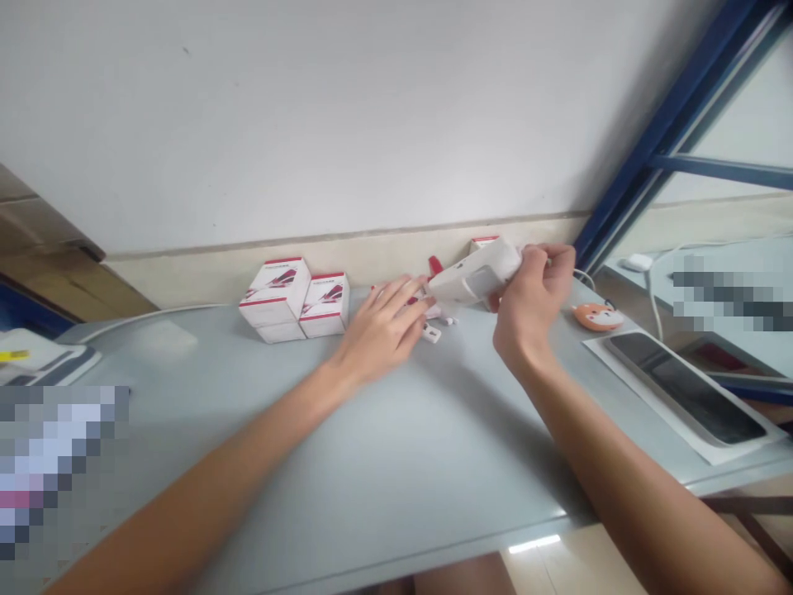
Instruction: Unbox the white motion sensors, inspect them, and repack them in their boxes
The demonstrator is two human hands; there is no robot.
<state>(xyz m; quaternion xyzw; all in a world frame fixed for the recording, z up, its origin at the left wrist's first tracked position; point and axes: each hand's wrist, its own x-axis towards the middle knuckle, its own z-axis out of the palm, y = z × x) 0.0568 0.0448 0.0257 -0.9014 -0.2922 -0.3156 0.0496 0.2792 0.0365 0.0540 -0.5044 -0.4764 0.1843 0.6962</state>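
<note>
My right hand [534, 296] is closed around a white box [476, 274], held tilted just above the grey table [384, 446] near the wall. My left hand [382, 324] lies open and flat on the table, fingers stretched toward the box and some small white and red parts [434, 324] beside its fingertips. A stack of white-and-red boxes [295, 301] stands to the left of my left hand, against the wall.
An orange fox-shaped item [598, 316] lies right of my right hand. A dark phone on a white sheet [682, 387] sits at the table's right edge. A blue metal frame [669, 124] rises at the right. A white device [37, 355] sits far left.
</note>
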